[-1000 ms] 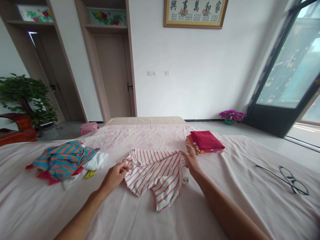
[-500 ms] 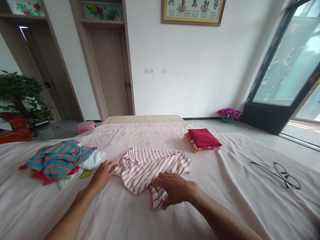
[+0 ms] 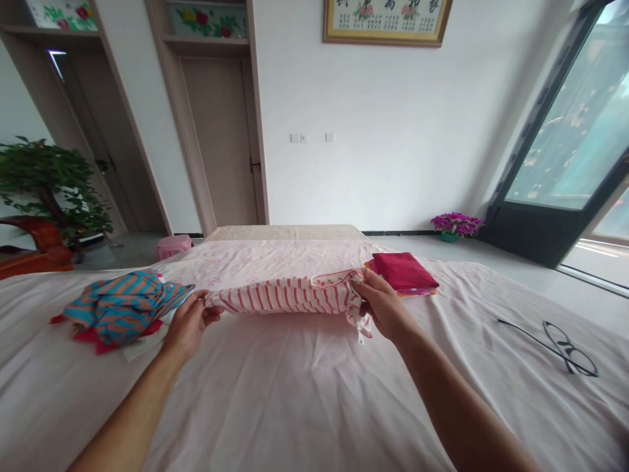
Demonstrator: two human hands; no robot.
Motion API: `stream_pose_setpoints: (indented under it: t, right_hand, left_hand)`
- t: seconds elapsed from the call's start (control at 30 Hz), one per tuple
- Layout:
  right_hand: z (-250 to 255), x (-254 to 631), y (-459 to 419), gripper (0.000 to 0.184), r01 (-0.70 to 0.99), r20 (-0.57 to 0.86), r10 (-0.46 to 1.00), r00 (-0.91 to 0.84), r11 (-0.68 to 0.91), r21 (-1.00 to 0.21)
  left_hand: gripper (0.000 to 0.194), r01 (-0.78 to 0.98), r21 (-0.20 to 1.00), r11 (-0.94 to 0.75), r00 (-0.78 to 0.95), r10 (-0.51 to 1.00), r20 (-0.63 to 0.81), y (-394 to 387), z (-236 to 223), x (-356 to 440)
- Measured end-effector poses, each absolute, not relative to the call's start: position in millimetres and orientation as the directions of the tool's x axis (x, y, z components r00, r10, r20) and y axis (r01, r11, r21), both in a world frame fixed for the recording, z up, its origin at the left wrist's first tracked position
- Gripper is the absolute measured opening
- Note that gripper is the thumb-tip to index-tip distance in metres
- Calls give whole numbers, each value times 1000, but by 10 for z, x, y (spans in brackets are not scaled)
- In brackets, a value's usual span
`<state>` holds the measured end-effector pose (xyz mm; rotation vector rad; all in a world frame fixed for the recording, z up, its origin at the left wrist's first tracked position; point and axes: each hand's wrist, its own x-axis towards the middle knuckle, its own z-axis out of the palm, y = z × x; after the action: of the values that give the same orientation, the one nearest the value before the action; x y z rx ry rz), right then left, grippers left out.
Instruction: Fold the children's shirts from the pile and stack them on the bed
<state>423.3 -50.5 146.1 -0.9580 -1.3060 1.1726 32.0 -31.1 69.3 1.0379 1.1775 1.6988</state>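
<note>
A white shirt with red stripes [image 3: 285,296] is stretched sideways between my two hands, its lower edge lifted off the bed sheet. My left hand [image 3: 189,324] pinches its left end, close to a heap of clothes. My right hand [image 3: 386,301] grips the right end, where the cloth bunches and a small piece hangs down. Behind that hand lies a stack of folded clothes with a dark red piece [image 3: 405,272] on top. The heap on the left has a blue and orange striped garment [image 3: 120,305] uppermost.
The pale pink sheet [image 3: 275,400] covers the wide surface under my hands. Black-framed glasses [image 3: 565,351] lie on it at the right. Beyond stand a pink stool [image 3: 174,246], a potted plant [image 3: 49,183] and purple flowers [image 3: 457,224].
The striped shirt has gone from lying spread on the sheet to being held up, narrow and taut. My right hand has moved up and right and closed on its end.
</note>
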Motion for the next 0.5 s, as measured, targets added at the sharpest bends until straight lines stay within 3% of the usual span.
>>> stream_pose_setpoints:
  t: [0.1,0.17,0.33,0.4,0.5]
  right_hand:
    - [1628,4366,-566,20,-193,184,978,-101,162,-968]
    - [1754,4440,-619,19,-209,194,968,-158,159,-965]
    - [1977,4514,-672,35,-92,254,926,-280,238,-967]
    - [1954,4500,-549,35,-32,257,927,-272,258,-965]
    - [1842,4450,-134,27,-23,222,953,-207,222,-975]
  left_hand:
    - [33,-268,937,-225,-260,953,154,-428,1045,303]
    - [37,-249,950,-191,-164,975,153,-539,1285,259]
    - [64,85,979,-183,-18,983,185,-730,1655,204]
    - [60,167,978,-127,-24,991,133,-663,1659,229]
    - [41,121,987,-107,-113,986,121,-367,1586,319]
